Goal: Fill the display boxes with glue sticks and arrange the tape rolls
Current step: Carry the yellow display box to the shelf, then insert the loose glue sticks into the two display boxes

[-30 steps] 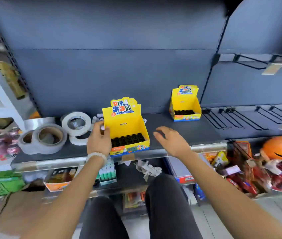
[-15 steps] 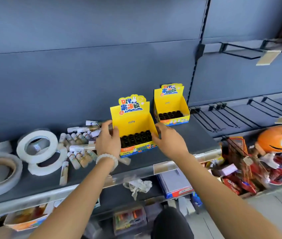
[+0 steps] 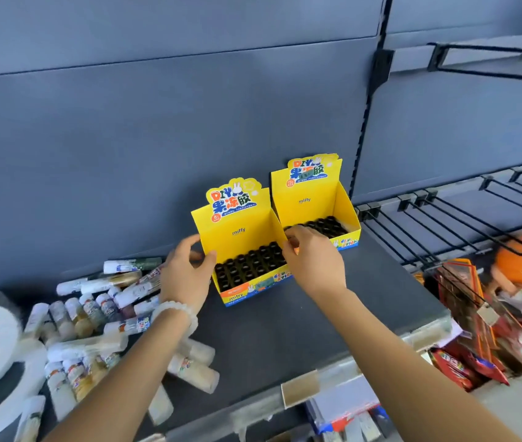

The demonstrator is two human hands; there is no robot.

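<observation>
While both arms reach forward, each hand (image 3: 186,272) (image 3: 312,263) grips the yellow box (image 3: 240,237).

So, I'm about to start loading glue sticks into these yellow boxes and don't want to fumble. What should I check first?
1. Near display box upright, slots open: ok.
2. Its slots empty: ok.
3. Far display box beside it, slots empty: ok where visible; right hand hides its front-left corner.
4. Glue sticks within reach: ok, loose on the shelf.
5. Left hand free: not ok, gripping the near box.
6. Right hand free: not ok, on the box's edge.
</observation>
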